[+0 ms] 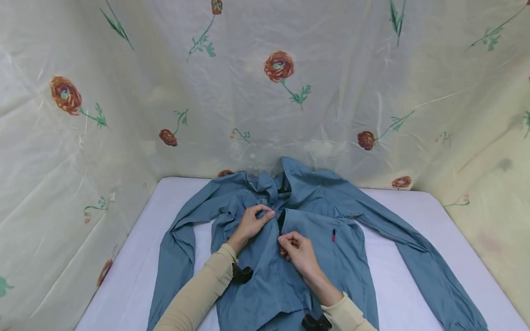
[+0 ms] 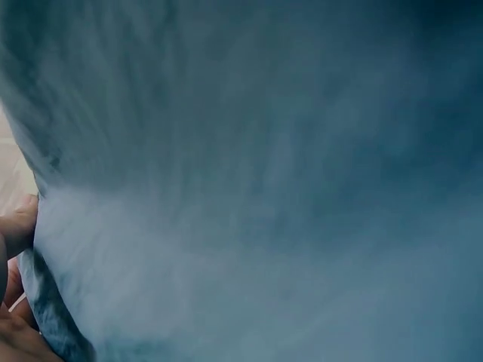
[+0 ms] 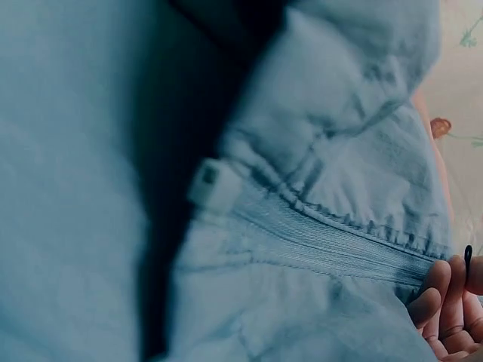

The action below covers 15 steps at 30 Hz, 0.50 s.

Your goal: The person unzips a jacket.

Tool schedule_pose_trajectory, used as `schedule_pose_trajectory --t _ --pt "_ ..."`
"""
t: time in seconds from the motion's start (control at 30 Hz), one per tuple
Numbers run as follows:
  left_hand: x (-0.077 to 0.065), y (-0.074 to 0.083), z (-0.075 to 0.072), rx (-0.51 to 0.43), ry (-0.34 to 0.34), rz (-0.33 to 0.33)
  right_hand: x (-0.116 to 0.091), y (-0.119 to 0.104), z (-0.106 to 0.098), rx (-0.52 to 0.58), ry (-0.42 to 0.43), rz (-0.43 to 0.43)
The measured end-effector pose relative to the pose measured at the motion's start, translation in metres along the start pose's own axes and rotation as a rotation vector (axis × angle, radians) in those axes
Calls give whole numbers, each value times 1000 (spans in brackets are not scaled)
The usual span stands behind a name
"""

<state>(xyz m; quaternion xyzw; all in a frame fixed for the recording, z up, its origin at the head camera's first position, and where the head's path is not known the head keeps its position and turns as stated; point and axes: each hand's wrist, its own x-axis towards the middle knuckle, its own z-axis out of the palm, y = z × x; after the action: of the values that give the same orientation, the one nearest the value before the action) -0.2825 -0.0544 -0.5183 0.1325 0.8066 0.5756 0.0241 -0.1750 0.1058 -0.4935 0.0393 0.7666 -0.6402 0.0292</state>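
A blue-grey jacket lies spread out, its front partly unzipped below the collar. My left hand pinches the front edge near the top of the opening. In the left wrist view, fingers of the left hand grip the fabric at the left edge, and the blurred jacket fills most of the picture. Lower on the front, my right hand pinches the zipper pull. The right wrist view shows the closed zipper leading to the right hand, where a black cord loop sticks out between the fingers.
The jacket lies on a white-covered table, with both sleeves spread to the sides. A floral curtain hangs behind and along the sides. On the chest is a small pocket zipper with a pink pull. Black straps are at the wrists.
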Motion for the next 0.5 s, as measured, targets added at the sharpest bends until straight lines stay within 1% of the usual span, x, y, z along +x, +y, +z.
schedule_pose_trajectory --t 0.1,0.3,0.5 --pt "1 -1 -1 4 8 0 -1 2 0 -7 1 2" --pt "4 -3 -3 0 52 -2 -4 2 0 -17 -1 19" --pt "6 -6 -5 23 57 -8 -7 2 0 -23 -2 20"
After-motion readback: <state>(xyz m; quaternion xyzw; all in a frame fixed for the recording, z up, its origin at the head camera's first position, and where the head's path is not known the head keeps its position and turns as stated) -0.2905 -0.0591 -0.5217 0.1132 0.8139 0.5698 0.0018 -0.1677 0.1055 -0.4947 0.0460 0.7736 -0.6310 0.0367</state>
